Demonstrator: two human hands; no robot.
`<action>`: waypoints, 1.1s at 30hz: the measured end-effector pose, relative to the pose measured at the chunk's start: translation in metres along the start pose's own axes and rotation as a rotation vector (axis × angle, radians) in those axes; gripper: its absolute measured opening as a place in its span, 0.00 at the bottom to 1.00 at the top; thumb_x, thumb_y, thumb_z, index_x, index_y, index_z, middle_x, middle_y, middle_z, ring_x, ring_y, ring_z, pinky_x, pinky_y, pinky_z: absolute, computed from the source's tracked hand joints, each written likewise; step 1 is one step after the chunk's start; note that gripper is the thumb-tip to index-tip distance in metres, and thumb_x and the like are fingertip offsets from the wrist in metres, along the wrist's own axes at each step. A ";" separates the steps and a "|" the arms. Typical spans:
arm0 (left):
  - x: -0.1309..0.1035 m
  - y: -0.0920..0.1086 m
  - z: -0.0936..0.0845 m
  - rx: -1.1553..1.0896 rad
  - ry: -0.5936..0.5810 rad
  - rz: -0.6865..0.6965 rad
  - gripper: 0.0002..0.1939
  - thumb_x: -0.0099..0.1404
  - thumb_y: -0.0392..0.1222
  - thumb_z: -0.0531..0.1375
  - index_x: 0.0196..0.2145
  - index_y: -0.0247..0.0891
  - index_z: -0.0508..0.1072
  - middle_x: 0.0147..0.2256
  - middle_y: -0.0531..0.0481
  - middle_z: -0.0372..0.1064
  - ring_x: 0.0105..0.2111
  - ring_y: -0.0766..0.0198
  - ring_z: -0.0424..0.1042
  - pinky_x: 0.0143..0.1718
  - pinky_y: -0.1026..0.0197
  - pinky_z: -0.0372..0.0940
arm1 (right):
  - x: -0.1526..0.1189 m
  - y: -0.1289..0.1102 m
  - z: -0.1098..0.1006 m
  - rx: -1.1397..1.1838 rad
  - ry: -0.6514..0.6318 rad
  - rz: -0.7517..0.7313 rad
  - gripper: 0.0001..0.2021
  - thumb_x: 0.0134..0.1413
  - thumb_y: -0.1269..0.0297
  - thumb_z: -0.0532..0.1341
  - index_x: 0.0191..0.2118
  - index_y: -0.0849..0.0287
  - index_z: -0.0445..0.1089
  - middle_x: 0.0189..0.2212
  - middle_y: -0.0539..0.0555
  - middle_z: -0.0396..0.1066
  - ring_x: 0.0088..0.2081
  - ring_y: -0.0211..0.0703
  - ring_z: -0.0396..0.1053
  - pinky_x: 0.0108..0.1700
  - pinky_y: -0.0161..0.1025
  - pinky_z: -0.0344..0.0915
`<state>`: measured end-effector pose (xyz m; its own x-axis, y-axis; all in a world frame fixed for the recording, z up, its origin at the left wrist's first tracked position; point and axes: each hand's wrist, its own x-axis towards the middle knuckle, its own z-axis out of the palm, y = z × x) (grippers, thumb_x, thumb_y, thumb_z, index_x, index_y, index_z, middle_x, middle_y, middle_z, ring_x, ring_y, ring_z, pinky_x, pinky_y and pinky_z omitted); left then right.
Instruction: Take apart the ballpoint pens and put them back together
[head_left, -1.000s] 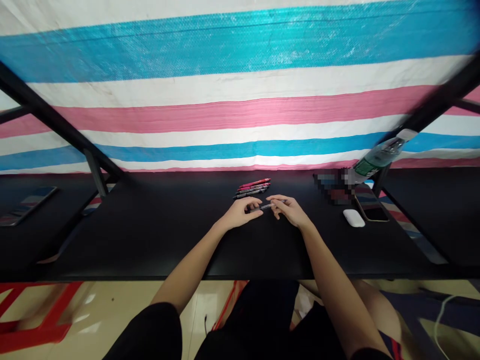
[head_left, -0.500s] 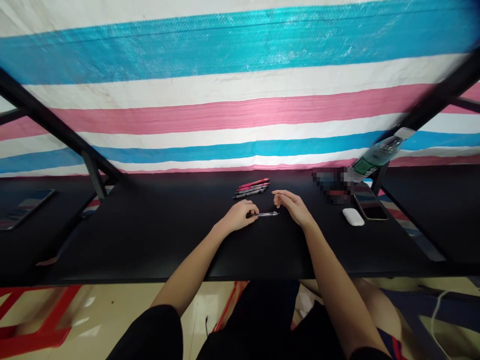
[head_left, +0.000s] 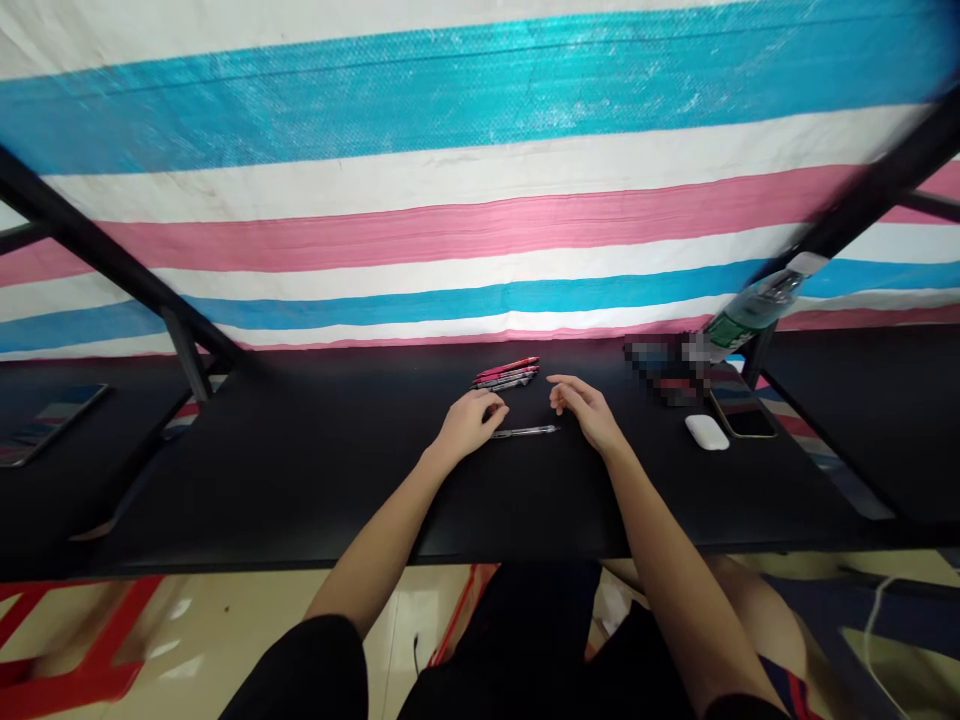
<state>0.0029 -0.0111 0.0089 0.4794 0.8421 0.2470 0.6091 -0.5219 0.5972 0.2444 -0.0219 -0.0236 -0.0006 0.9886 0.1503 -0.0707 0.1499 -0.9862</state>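
A clear pen (head_left: pixel 526 431) lies flat on the black tabletop (head_left: pixel 322 470), between my hands. My left hand (head_left: pixel 469 422) rests just beyond its left end, thumb and curved fingers apart with a gap between them. The thumb is close to the pen's end; whether they touch I cannot tell. My right hand (head_left: pixel 587 408) hovers or rests past the pen's other end, loosely bent, index finger stretched out, and holds nothing visible. Behind my left hand several pens, red ones (head_left: pixel 510 367) and dark or clear ones (head_left: pixel 511 380), lie side by side, partly covered by its fingers.
To the right are a white earbud case (head_left: pixel 706 432), a phone (head_left: pixel 742 412), a blurred-out patch and a tilted plastic bottle (head_left: pixel 754 315). A striped sheet (head_left: pixel 480 240) hangs behind the table. Another dark device (head_left: pixel 56 425) lies on the left table.
My left hand has let go of the pen's dark end and drawn slightly left and away from me. The pen now lies alone. My right hand has barely shifted.
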 end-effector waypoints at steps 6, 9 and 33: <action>0.002 -0.014 -0.006 0.190 0.187 -0.097 0.07 0.65 0.37 0.56 0.37 0.39 0.74 0.38 0.45 0.70 0.42 0.54 0.67 0.44 0.55 0.62 | -0.001 -0.002 0.002 -0.013 0.031 -0.016 0.14 0.56 0.52 0.62 0.43 0.54 0.76 0.29 0.51 0.70 0.29 0.39 0.65 0.31 0.39 0.63; 0.002 -0.019 -0.006 0.253 0.193 -0.147 0.06 0.64 0.36 0.58 0.39 0.39 0.73 0.39 0.44 0.68 0.43 0.52 0.66 0.42 0.54 0.62 | 0.000 -0.003 0.002 -0.018 0.045 -0.026 0.13 0.56 0.53 0.62 0.42 0.54 0.76 0.29 0.51 0.70 0.29 0.39 0.65 0.31 0.39 0.63; 0.004 -0.017 0.001 0.100 0.176 -0.021 0.08 0.66 0.35 0.57 0.39 0.39 0.76 0.38 0.46 0.72 0.42 0.56 0.69 0.44 0.55 0.65 | 0.001 0.004 0.005 -0.498 0.136 -0.275 0.15 0.56 0.55 0.60 0.45 0.56 0.74 0.45 0.60 0.69 0.37 0.44 0.70 0.33 0.40 0.66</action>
<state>-0.0046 0.0013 -0.0012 0.3536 0.8592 0.3698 0.6816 -0.5074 0.5272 0.2395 -0.0207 -0.0271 0.0815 0.9003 0.4276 0.4269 0.3562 -0.8312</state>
